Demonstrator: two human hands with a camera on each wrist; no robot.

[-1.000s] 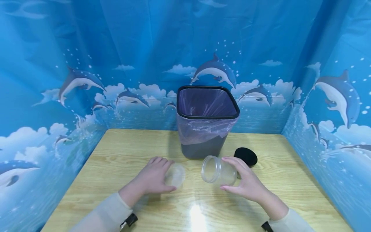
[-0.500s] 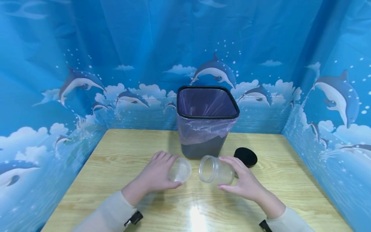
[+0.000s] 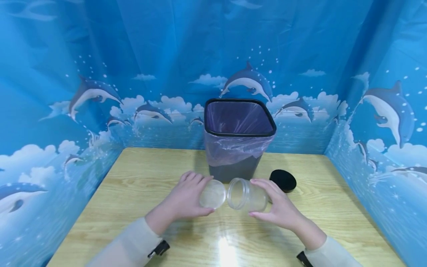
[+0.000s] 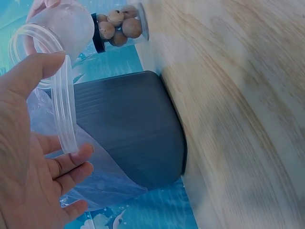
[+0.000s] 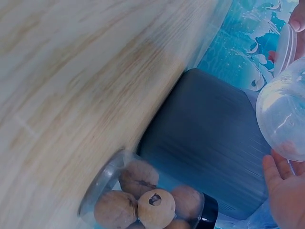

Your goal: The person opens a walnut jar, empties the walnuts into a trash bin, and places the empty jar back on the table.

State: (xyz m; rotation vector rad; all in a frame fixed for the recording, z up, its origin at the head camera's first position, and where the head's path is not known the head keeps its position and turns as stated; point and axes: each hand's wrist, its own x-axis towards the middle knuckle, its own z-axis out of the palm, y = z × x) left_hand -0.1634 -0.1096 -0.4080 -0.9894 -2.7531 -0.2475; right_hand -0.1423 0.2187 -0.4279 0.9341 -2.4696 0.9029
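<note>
- While it's held sideways above the worktop [image 3: 150, 167], the clear jar [image 3: 257, 197] has its open, threaded mouth pointing to the person's left, straight at the lid.
- Said lid [image 3: 212, 194] is see-through with a ribbed edge and sits right by the jar's mouth. Honestly can't tell if the two are touching.
- The right hand [image 3: 280, 207] has the jar: fingers over the far side, thumb on the near side, so yeah, a proper grasp.
- The left hand [image 3: 188, 194] has the lid pinched by its edges. The left wrist view shows the thumb on one edge and the fingers [image 4: 81, 153] at the opposite one.
- Just past the hands there's a grey bin [image 3: 233, 170] standing on the worktop, black rim [image 3: 240, 135] up top, with a purplish liner [image 3: 237, 148] folded down over the outside.
- To the right of the bin is a second jar with a black cap [image 3: 282, 180]. From the head camera the right hand blocks most of its body, but both wrist views show brown, walnut-looking balls [image 5: 156, 209] inside.
- Pale sleeves [image 3: 128, 239] on both arms, with something black strapped at each wrist.
- Behind it all hangs a blue backdrop [image 3: 160, 55] with dolphins and clouds, wrapping round the sides too.
</note>
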